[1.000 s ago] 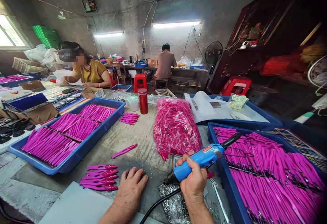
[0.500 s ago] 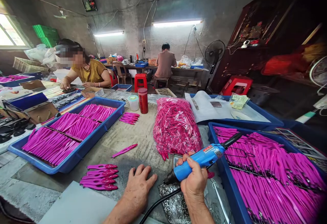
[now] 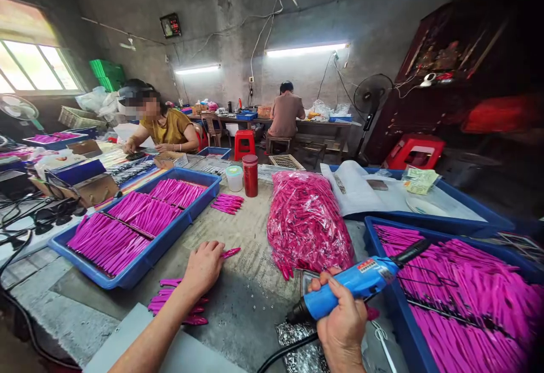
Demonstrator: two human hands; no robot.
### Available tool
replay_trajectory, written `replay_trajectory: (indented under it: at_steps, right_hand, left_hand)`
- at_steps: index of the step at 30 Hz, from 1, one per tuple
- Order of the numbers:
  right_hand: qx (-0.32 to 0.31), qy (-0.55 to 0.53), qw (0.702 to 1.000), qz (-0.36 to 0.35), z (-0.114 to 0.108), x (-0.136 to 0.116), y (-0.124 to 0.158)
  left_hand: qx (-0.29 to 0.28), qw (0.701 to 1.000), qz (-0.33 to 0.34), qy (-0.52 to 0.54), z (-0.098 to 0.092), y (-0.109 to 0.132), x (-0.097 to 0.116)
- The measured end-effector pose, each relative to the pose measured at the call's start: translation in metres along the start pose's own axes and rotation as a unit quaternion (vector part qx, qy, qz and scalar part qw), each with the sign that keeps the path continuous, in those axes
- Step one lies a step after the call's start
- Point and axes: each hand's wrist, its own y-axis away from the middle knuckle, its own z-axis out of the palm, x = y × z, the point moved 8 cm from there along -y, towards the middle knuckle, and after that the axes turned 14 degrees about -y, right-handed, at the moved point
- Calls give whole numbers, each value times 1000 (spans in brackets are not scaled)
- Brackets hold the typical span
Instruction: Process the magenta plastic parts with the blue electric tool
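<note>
My right hand [image 3: 342, 322] is wrapped round a blue electric screwdriver [image 3: 355, 285] with a black tip and black cord, held tilted over the table near a blue tray of magenta plastic parts [image 3: 463, 299]. My left hand [image 3: 203, 268] reaches forward across the table, fingers curled down onto a single loose magenta part [image 3: 229, 253]. A small row of magenta parts [image 3: 170, 305] lies partly under my left forearm. A clear bag of pink parts [image 3: 308, 223] sits between the hands.
A long blue tray of magenta parts [image 3: 140, 223] lies at left. A red cylinder [image 3: 250, 175] and a white cup [image 3: 234, 178] stand mid-table. Another blue tray holds papers [image 3: 361, 191]. One person sits at left in yellow [image 3: 168, 129]; another sits at the back wall [image 3: 285, 113].
My left hand has left its flat rest near the table's front and reached forward onto the loose magenta part. The view has shifted left. The right hand keeps the screwdriver.
</note>
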Motion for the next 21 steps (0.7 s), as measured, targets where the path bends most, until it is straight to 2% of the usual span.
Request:
replay_trajectory:
  at_steps: [8, 11, 16, 21]
  right_hand:
    - [5, 3, 1000, 5, -4, 1, -2]
    - [-13, 11, 1000, -7, -1, -1, -2]
    - [-24, 12, 1000, -11, 1, -1, -2]
    - [-11, 6, 1000, -5, -1, 0, -1]
  left_hand:
    - [-14, 999, 21, 22, 12, -8, 9]
    - [-13, 999, 19, 30, 15, -11, 10]
    - [-5, 999, 28, 36, 6, -9, 18]
    - [3, 996, 60, 69, -5, 15, 45]
